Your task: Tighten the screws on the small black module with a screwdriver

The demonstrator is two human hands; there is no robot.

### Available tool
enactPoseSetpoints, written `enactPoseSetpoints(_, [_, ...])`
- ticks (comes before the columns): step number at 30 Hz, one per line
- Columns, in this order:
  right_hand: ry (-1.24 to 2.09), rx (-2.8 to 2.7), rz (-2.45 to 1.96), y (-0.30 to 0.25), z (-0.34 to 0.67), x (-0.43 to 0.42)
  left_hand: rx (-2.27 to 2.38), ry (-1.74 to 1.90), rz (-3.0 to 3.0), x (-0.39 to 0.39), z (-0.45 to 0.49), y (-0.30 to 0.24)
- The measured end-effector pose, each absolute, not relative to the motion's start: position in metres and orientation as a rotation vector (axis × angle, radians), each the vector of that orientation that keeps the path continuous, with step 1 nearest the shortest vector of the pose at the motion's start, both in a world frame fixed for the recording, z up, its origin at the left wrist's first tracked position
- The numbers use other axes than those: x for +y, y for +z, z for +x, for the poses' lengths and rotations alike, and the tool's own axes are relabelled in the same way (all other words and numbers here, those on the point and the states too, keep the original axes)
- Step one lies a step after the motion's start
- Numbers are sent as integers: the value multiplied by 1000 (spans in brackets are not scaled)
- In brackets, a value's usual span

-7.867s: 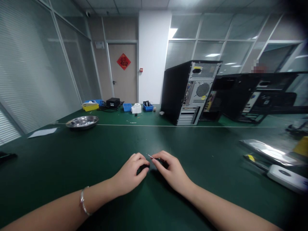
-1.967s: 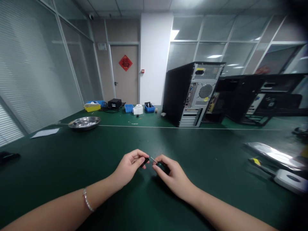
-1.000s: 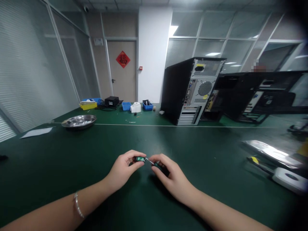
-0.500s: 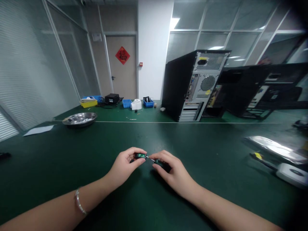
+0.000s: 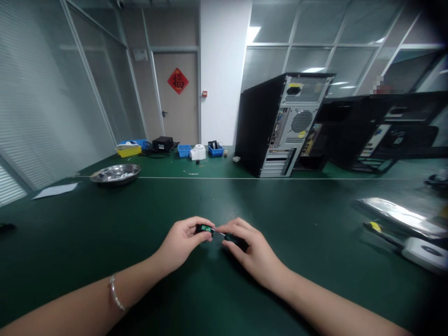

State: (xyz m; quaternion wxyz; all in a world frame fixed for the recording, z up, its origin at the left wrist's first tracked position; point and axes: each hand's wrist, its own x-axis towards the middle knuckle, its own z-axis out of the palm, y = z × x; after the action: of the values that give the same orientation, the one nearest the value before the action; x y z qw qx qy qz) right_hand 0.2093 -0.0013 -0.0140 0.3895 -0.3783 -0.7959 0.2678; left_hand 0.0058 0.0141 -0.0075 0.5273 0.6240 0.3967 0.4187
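- A person's left hand [image 5: 180, 242] pinches a small black part [image 5: 204, 228] between thumb and fingertips, a green board showing on the part's top face. It is held just above the green counter [image 5: 105, 224], near the middle of the near edge.
- The right hand [image 5: 252, 252] is closed around the dark handle of a thin screwdriver [image 5: 234, 240], whose metal shaft points left and meets the part's right side.
- The two hands sit close together, fingertips almost touching, and a silver bracelet [image 5: 115, 293] circles the left wrist.
- Far left on the counter, a steel bowl [image 5: 115, 173] holds small pale pieces, with a white sheet of paper [image 5: 55, 190] nearer and further left.
- Along the far edge stand a yellow tray [image 5: 129, 150], a black box [image 5: 163, 143] and blue bins [image 5: 184, 150] with a white device [image 5: 198, 152] between them.
- A black computer tower [image 5: 259, 126] stands upright, far and right of centre, its rear panel turned towards the camera. A second dark case [image 5: 350, 135] sits just beside it on the right.
- At the near right lie a silvery bag [image 5: 399, 217], a yellow-marked tool [image 5: 376, 227] and a flat white box [image 5: 423, 252], all well apart from the hands
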Motion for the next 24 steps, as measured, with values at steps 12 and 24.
enactPoseSetpoints(12, [746,-1986,-878,-15,209,1,919,1006,1395,15,5,-6])
enactPoseSetpoints(24, [735,-1978,-936,-12,208,-2,957,1086,1319,16,6,-10])
